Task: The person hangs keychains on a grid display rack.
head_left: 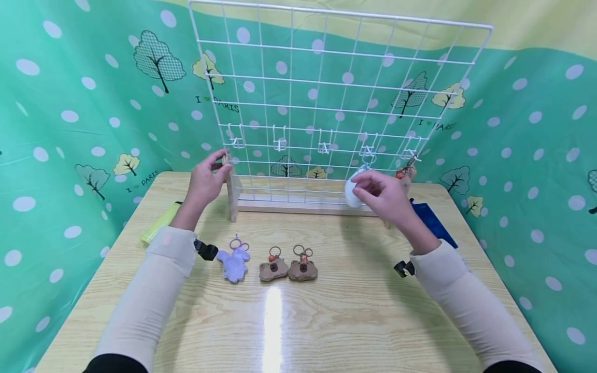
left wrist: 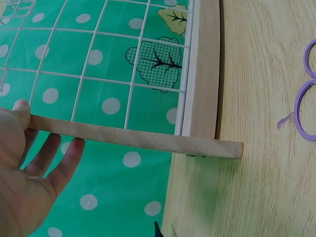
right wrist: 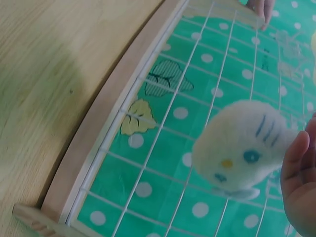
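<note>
My left hand (head_left: 207, 175) holds the top of the rack's wooden side post (left wrist: 133, 137), thumb on one face and fingers on the other. A white plush keychain (right wrist: 239, 145) with a blue eye and a yellow nose hangs by its ring from a hook on the white wire grid (head_left: 298, 80). Right beside this plush is my right hand (head_left: 382, 197), fingers loosely bent, fingertips at its edge. Another keychain (head_left: 407, 173) with an orange bead hangs at the far right hook, partly hidden behind the right hand.
On the table (head_left: 354, 321) lie a lilac plush keychain (head_left: 234, 265) and two brown ones, a left one (head_left: 273, 269) and a right one (head_left: 303, 269). Several clear hooks line the grid. A yellow-green item (head_left: 160, 223) lies left, a dark blue pouch (head_left: 434, 224) right.
</note>
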`<state>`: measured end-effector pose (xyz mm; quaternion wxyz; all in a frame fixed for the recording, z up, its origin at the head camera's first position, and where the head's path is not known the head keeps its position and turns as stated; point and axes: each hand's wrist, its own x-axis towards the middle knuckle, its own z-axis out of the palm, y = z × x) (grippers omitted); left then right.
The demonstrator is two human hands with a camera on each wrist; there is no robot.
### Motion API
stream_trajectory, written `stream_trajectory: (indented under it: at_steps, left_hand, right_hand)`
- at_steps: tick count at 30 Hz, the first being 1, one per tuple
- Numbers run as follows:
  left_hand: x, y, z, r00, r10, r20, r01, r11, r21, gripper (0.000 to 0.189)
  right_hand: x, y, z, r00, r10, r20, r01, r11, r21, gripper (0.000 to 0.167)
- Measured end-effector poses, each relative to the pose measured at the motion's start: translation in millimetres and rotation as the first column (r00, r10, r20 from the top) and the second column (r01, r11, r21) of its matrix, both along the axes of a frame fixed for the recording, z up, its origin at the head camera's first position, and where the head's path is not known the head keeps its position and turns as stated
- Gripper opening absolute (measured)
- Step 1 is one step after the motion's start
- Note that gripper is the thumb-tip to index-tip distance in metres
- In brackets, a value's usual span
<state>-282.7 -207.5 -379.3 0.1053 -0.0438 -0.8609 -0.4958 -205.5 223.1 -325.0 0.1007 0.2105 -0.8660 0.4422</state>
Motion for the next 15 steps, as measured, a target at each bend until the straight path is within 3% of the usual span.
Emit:
stream_trajectory:
  at_steps: [9, 15]
  left_hand:
    - [0.0, -0.2, -0.9, 1.0, 0.0, -0.019, -0.001, 1.0, -0.01, 0.049]
    - [-0.7, -0.3, -1.3, 0.999, -0.005, -0.031, 0.005, 1.0, -0.007, 0.048]
  right_hand:
    - [6.0, -20, -7.1, 0.999, 0.055, -0.003, -0.054, 0.995, 0.079, 0.016]
    - [11.1, -32, -11.1, 0.993, 0.115, 0.038, -0.118, 0.988, 0.104, 0.016]
